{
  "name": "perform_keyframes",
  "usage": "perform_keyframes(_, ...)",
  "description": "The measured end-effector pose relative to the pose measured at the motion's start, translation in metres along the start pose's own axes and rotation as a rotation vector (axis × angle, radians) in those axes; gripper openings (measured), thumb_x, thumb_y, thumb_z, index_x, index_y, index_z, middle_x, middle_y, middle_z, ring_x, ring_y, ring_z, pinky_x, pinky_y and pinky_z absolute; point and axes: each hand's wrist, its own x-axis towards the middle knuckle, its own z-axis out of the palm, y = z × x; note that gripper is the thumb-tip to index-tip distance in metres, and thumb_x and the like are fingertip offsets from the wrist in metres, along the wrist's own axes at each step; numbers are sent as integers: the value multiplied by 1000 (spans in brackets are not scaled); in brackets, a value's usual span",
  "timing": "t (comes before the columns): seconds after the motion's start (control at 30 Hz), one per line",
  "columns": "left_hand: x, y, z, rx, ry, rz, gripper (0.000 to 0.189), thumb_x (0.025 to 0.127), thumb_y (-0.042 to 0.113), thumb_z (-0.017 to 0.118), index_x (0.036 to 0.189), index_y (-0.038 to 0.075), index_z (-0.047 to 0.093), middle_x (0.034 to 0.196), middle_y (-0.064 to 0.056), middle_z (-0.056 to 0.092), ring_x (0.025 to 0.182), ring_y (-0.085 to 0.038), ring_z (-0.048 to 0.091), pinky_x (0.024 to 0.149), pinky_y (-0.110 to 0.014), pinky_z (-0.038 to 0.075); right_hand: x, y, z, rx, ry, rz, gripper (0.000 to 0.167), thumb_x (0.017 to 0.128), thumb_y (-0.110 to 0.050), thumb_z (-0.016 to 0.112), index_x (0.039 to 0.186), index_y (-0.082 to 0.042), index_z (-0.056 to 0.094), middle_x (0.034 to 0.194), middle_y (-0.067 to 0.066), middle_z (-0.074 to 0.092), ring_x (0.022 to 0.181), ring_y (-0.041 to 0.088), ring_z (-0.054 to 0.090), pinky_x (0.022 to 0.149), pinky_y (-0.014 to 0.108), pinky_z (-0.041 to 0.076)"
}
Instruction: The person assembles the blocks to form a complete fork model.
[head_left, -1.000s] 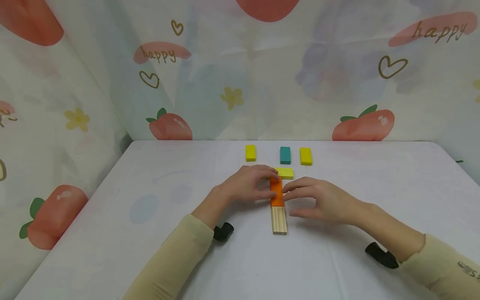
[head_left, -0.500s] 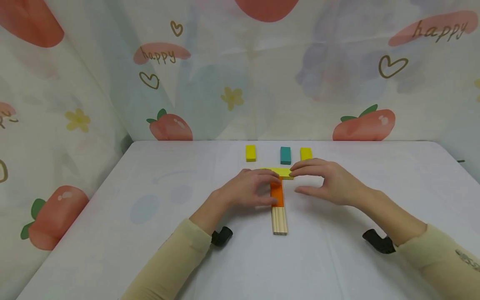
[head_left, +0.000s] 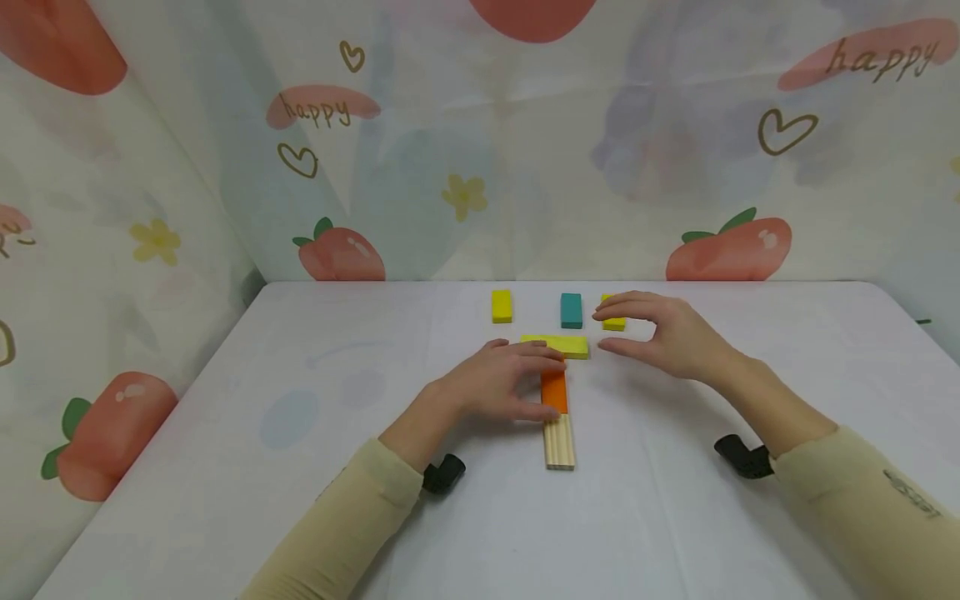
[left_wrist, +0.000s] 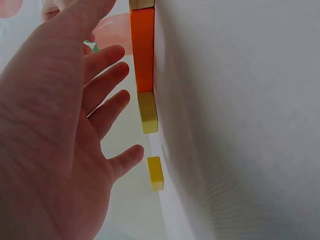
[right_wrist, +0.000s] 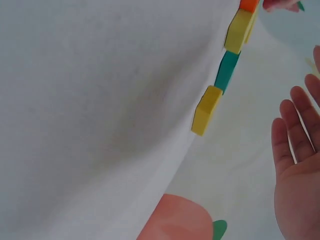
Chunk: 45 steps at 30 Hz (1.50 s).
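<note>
Both sleeves (head_left: 341, 521) are beige, the right bearing dark lettering (head_left: 911, 493), with black wrist cameras (head_left: 446, 474)

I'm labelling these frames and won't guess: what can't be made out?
Head view: part of the orange block, behind the left hand; part of the rightmost yellow block, behind the right hand; sleeve lettering, too small.
Left wrist: wooden block, cut by top edge.
Right wrist: right hand, cut by right edge.

The backdrop (head_left: 525, 158) reads "happy" twice; right sleeve (head_left: 847, 492) lettering (head_left: 911, 493) is unclear.
</note>
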Motion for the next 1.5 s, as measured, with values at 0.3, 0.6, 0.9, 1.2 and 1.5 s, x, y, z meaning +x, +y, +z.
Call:
perform_keyframes(0.3,-2,-2,-1,1,18,11,59,93,52,68,144,23,59,148,9,50,140,-6,37,115,-43,27,12,14,-4,34,8,161,33,89,-18,80,119,-8,73,123,10,67,120,34,56,96,60,47)
perform_keyframes(0.6,-1,-3,-2,-20,5,12,58,93,51,69,143,23,60,149,8,50,139,-6,39,115,-43,27,17,29,-4,42,-61,323,39,94,-25,74,128,-7,68,134,16,60,125,38,49,99,59,44)
perform_keyframes(0.9,-2,-2,0,1,13,7,58,91,52,70,141,24,61,148,9,50,138,-5,39,113,-41,29,18,38,-1,54,-91,350,43,94,-25,74,132,-6,65,139,19,56,126,39,49,101,58,43)
perform_keyframes(1.2,-3,-1,0,-1,19,-1,59,89,53,72,140,24,61,147,9,51,137,-4,40,112,-42,29,23,43,1,60,-132,356,49,93,-24,75,136,-6,62,144,20,51,130,41,45,104,59,41)
perform_keyframes(1.5,-1,-2,1,16,15,-7,61,89,55,72,140,25,61,146,11,51,136,-4,40,113,-42,29,27,48,0,57,-201,397,53,93,-26,75,140,-7,59,149,20,45,135,42,40,107,61,37)
